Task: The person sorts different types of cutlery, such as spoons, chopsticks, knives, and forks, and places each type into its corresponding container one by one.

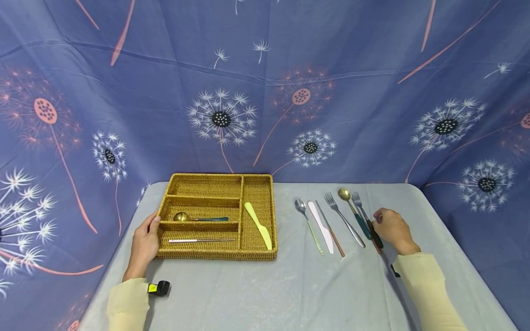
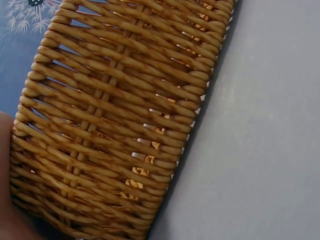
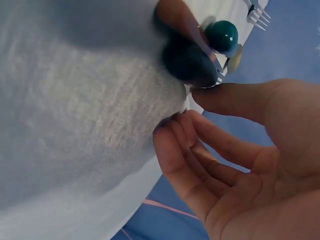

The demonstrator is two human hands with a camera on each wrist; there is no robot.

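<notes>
At the left, my left hand (image 1: 146, 241) holds the left wall of a woven cutlery tray (image 1: 194, 253), with the thumb at the rim. The left wrist view shows the tray's wicker side (image 2: 110, 115) close up. My right hand (image 1: 393, 230) is just right of the dark handles of a fork (image 1: 364, 214) and a brown-ended piece of cutlery (image 1: 377, 249). In the right wrist view the thumb (image 3: 235, 100) is close to a dark handle end (image 3: 190, 62); whether they touch is unclear. Nothing shows between thumb and bent fingers.
In the tray lie a yellow knife (image 1: 258, 226), a gold spoon (image 1: 181, 216) and a thin pale-and-silver utensil (image 1: 201, 240). Right of it are a green-handled spoon (image 1: 310, 227), pink knife (image 1: 320, 227), brown-handled knife (image 1: 331, 232), silver fork (image 1: 345, 220) and teal-handled gold spoon (image 1: 344, 194).
</notes>
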